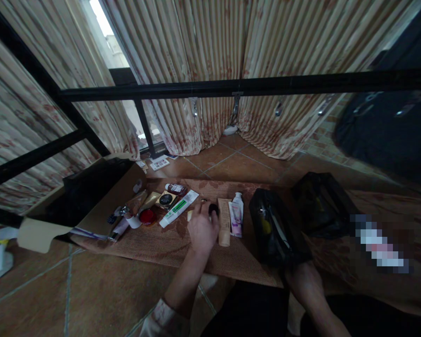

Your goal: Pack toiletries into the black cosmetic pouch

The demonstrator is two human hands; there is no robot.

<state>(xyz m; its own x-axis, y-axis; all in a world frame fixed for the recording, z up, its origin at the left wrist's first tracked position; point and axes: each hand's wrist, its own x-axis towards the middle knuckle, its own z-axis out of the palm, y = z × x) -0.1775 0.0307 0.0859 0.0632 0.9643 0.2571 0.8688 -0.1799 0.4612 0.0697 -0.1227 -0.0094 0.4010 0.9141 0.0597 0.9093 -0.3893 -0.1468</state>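
My left hand (202, 230) reaches down to the cloth with curled fingers, beside a small thing with a round black end (213, 209); the rest of it is hidden. Right of that hand lie a beige tube (224, 222) and a white-and-purple tube (236, 216). On its left are a white-and-green tube (178, 208), a dark red bottle (176, 189), a gold compact with a black disc (166, 200) and a red round jar (148, 216). My right hand (304, 282) grips the near end of a black pouch (275, 229) with a clear panel; its fingertips are hidden.
A second black pouch (321, 203) sits farther right. At left stands an open cardboard box (101, 199) with dark contents. The patterned cloth (154, 245) covers a low surface above the tiled floor (101, 290). Behind it hang curtains (214, 47) and a black rail (266, 85).
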